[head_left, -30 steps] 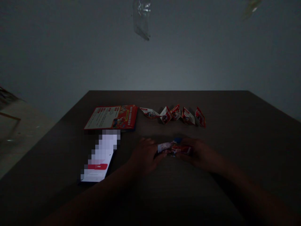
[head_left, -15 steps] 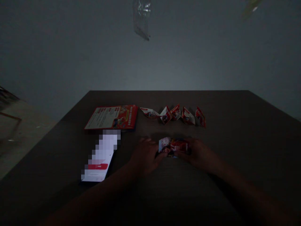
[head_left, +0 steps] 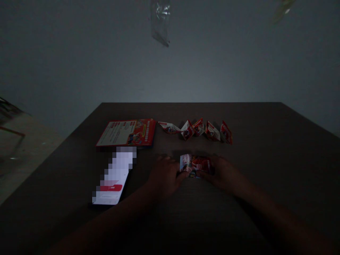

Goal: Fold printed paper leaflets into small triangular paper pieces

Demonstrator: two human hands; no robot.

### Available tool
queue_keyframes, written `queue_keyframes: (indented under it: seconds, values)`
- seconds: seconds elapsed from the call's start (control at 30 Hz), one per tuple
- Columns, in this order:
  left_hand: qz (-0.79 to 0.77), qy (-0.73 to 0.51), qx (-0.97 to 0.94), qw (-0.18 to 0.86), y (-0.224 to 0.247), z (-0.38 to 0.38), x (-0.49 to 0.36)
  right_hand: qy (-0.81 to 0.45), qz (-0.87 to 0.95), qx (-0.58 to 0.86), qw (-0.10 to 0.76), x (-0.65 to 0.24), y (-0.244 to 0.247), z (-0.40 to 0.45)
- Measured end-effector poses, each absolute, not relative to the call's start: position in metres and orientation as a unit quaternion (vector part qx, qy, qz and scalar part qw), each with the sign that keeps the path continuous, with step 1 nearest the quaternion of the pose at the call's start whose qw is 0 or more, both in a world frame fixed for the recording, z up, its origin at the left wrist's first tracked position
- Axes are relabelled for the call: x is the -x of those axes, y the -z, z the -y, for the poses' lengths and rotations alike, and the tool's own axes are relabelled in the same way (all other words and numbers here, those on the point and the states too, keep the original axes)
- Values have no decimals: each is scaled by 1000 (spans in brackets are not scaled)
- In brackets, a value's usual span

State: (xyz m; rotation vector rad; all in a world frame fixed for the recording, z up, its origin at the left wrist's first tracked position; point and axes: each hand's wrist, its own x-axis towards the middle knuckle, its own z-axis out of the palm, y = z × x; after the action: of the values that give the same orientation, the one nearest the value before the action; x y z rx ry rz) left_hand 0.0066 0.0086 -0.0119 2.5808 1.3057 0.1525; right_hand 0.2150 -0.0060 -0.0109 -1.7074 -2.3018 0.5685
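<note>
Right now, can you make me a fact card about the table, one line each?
Left hand: holds the left end of a colourful printed piece
Right hand: holds its right end
Phone: screen lit, left of both hands
Red-and-white book or box: behind the phone
Folded red-and-white pieces: in a row, beyond the hands
Light: dim

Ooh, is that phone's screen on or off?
On. The phone glows pale against the dim table, with a red patch lit near its lower end.
</note>
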Motion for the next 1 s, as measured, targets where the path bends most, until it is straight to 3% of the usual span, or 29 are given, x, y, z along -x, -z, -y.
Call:
queue_keyframes:
  seconds: [0.57, 1.0]
  values:
    - [-464, -35, -876, 125, 10, -9, -9, -87, 754, 645, 91, -198, 13, 7]
    - [-460, -24, -875, 148, 7, -16, -4, -188, 714, 672, 49, -205, 8, 4]
